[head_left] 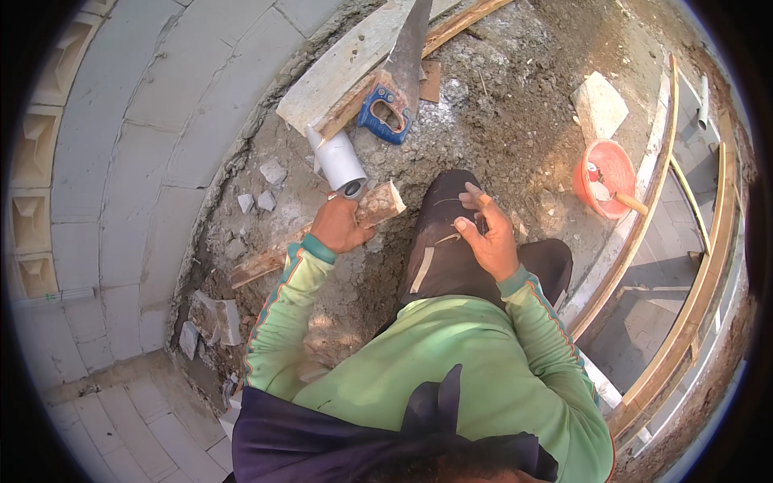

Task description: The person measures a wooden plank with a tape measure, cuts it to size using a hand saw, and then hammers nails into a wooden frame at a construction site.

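My left hand (339,225) is closed, its fingers curled over a rough length of wood (382,204) low over the dirt. By its thumb is the near end of a short white pipe (336,158), with a small dark ring at that end. What the fingers actually grip is hidden. Over my dark-trousered knee, my right hand (490,237) is raised with its fingers apart, and nothing shows in it. A handsaw with a blue handle (373,119) lies just beyond the pipe, its blade pointing away.
Long boards (346,68) lie beside the saw. A block wall (137,161) curves along the left, with rubble (217,318) at its foot. On the right, an orange bucket (592,189) holds a wooden-handled tool, near a pale stone slab (600,105) and a timber-edged drop (628,274).
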Tool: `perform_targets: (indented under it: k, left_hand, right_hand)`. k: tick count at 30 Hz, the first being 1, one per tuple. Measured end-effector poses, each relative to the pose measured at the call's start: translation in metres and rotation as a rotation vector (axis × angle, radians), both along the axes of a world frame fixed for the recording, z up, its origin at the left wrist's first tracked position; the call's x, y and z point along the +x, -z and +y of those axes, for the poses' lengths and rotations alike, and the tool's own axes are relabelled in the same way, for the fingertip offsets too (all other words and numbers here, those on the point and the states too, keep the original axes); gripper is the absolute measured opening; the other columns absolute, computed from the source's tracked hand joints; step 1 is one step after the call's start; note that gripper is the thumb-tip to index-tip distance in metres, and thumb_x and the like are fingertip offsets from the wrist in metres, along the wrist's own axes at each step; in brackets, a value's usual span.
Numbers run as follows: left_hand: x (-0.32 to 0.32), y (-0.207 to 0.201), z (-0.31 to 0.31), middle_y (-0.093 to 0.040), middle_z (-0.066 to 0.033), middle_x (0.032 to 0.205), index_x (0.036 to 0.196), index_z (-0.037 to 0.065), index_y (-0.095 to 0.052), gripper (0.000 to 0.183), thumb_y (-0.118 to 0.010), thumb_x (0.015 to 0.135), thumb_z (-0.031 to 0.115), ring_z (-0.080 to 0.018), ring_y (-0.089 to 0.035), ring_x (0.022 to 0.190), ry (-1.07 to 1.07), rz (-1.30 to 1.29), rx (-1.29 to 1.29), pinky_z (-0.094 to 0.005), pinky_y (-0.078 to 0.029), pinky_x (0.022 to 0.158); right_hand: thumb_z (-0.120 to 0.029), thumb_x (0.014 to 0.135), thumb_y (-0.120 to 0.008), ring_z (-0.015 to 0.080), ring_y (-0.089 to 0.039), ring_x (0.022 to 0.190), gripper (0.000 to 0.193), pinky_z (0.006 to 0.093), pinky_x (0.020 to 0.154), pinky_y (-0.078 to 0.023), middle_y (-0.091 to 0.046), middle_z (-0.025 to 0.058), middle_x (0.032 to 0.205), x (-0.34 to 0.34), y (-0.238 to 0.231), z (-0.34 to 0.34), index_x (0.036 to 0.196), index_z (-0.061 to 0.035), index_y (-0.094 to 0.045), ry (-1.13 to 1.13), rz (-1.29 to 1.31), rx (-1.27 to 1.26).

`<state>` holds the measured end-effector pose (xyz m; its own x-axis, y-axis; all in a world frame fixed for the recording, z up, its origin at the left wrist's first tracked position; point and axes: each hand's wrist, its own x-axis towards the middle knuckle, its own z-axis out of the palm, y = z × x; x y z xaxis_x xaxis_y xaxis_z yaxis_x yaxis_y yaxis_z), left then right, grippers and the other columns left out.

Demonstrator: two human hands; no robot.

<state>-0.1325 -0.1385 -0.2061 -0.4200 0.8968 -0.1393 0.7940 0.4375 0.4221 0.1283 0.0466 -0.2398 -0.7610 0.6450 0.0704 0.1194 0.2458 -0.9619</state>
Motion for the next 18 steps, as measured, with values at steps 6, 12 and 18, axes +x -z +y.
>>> perform_targets:
  k: [6, 12, 18]
  left_hand:
    - [0.103, -0.017, 0.092, -0.069, -0.0251, 0.091, 0.088, -0.006, -0.069, 0.033, -0.076, 0.067, 0.019, -0.0424, -0.070, 0.082, 0.380, -0.024, -0.312, -0.0492, -0.058, 0.071]
    - [0.181, -0.065, 0.177, -0.071, -0.0138, 0.111, 0.091, 0.008, -0.077, 0.032, -0.082, 0.068, 0.031, -0.0341, -0.065, 0.111, 0.739, 0.169, -0.339, -0.0539, -0.049, 0.092]
    - [0.195, -0.048, 0.154, -0.034, -0.0236, 0.158, 0.142, 0.009, -0.055, 0.082, -0.084, 0.070, 0.034, -0.0430, -0.029, 0.149, 0.466, 0.235, 0.911, -0.0576, -0.024, 0.118]
  right_hand:
    - [-0.028, 0.092, -0.075, 0.0153, -0.063, 0.094, 0.063, 0.0306, 0.081, -0.052, -0.062, 0.0122, 0.118, 0.024, 0.023, 0.003, 0.143, 0.0000, -0.051, 0.033, -0.088, -0.074]
    - [-0.031, 0.108, -0.046, 0.0199, -0.070, 0.085, 0.037, 0.0328, 0.061, -0.056, -0.068, 0.0100, 0.107, 0.084, 0.007, 0.005, 0.135, -0.0055, -0.045, 0.280, 0.443, -0.914]
    - [-0.031, 0.105, -0.051, 0.0188, -0.068, 0.074, 0.029, 0.0288, 0.054, -0.054, -0.069, 0.0103, 0.105, 0.111, 0.028, 0.011, 0.120, -0.0064, -0.053, 0.536, 0.764, -1.022]
